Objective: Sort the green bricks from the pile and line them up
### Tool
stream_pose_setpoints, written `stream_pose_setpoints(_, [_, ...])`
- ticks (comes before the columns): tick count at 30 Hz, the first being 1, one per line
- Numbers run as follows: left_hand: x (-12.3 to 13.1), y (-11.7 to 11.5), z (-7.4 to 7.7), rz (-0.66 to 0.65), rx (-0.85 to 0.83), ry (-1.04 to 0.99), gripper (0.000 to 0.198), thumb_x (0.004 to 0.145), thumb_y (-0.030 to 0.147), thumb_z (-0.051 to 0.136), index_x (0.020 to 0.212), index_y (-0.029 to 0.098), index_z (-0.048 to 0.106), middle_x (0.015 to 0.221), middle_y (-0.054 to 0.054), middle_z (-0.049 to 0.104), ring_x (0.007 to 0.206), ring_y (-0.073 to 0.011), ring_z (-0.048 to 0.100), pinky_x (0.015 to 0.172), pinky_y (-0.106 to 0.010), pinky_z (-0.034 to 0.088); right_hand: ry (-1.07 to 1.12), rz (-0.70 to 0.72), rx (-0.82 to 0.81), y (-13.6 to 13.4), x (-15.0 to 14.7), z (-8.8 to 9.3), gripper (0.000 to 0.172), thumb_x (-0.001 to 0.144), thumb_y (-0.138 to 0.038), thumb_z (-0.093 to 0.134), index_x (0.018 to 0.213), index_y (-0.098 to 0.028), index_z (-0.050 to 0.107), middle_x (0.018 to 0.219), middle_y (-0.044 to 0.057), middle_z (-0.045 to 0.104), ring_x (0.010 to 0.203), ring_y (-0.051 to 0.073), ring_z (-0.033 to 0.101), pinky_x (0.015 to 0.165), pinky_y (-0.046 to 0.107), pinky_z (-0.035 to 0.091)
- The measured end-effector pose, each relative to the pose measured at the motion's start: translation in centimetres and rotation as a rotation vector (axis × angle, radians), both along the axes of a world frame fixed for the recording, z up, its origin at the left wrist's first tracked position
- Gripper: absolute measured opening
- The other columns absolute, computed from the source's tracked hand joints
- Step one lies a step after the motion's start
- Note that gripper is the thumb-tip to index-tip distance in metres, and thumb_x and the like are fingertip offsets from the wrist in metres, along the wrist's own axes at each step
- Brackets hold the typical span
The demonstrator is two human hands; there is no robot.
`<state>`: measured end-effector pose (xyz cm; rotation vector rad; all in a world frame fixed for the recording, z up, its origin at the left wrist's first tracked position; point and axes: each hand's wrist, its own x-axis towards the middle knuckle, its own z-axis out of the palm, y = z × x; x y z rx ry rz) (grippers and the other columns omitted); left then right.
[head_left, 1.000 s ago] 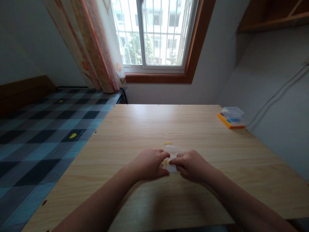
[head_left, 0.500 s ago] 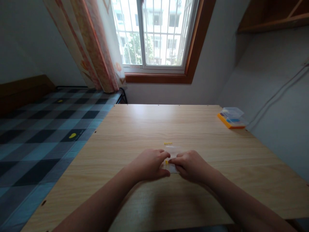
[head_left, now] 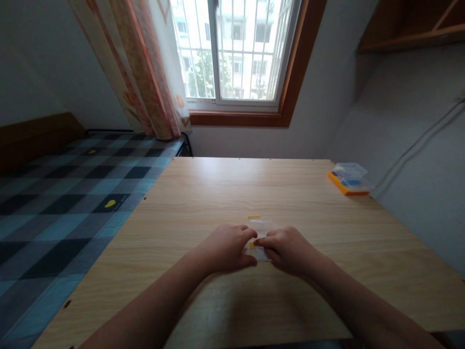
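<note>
Near the middle of the worktop (head_left: pixel 203 194), a tiny yellow piece (head_left: pixel 252 245) lies on the nine o'clock side of a clear sheet (head_left: pixel 261 226), at about eight o'clock from the right hand's (head_left: pixel 288 249) pointing fingertip, which is nearest. At three o'clock from the left hand (head_left: pixel 229 247), it sits by that hand's open, empty grip; I cannot tell if the right grip pinches anything, or which way the piece is longest.
</note>
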<state>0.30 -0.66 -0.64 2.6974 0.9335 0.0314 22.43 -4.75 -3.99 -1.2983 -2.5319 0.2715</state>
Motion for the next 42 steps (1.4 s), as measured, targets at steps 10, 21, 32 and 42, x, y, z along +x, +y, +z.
stream_pose_setpoints(10, [0.0, 0.0, 0.1, -0.004, -0.010, -0.001, 0.039, 0.081, 0.046, 0.075, 0.113, 0.024, 0.068, 0.106, -0.005, 0.072, 0.092, -0.0263, 0.069, 0.074, -0.032, 0.048, -0.002, 0.000, 0.009, 0.0, 0.0, 0.0, 0.026, 0.090, -0.022, 0.058, 0.107, -0.030, 0.077, 0.084, 0.001, 0.075, 0.066, 0.014, 0.063, 0.063, 0.026, 0.033])
stream_pose_setpoints(21, [-0.6, 0.1, 0.9, -0.089, 0.018, -0.081, 0.035, 0.083, 0.050, 0.071, 0.103, 0.022, 0.068, 0.096, -0.004, 0.072, 0.080, -0.0215, 0.066, 0.063, -0.029, 0.041, 0.020, 0.029, 0.007, -0.1, 0.4, -0.2, 0.030, 0.087, -0.018, 0.059, 0.108, -0.030, 0.077, 0.082, 0.000, 0.074, 0.066, 0.012, 0.063, 0.063, 0.025, 0.033])
stream_pose_setpoints(32, [-1.4, 4.4, -3.1, 0.158, 0.241, -0.234, 0.033, 0.095, 0.023, 0.051, 0.124, 0.023, 0.067, 0.116, -0.008, 0.070, 0.107, -0.0242, 0.060, 0.096, -0.039, 0.048, 0.136, 0.134, 0.074, -0.1, 1.2, 0.4, 0.031, 0.086, -0.014, 0.057, 0.105, -0.027, 0.077, 0.074, 0.000, 0.072, 0.059, 0.011, 0.059, 0.059, 0.024, 0.034])
stream_pose_setpoints(42, [-0.8, 4.5, -2.2, 0.161, 0.253, -0.125, 0.026, 0.099, 0.026, 0.050, 0.103, 0.023, 0.075, 0.111, -0.008, 0.070, 0.103, -0.0219, 0.060, 0.094, -0.037, 0.049, 0.315, 0.114, 0.297, 0.0, 2.4, 1.3, 0.028, 0.093, -0.016, 0.052, 0.105, -0.022, 0.076, 0.066, 0.000, 0.064, 0.057, 0.010, 0.054, 0.057, 0.024, 0.034])
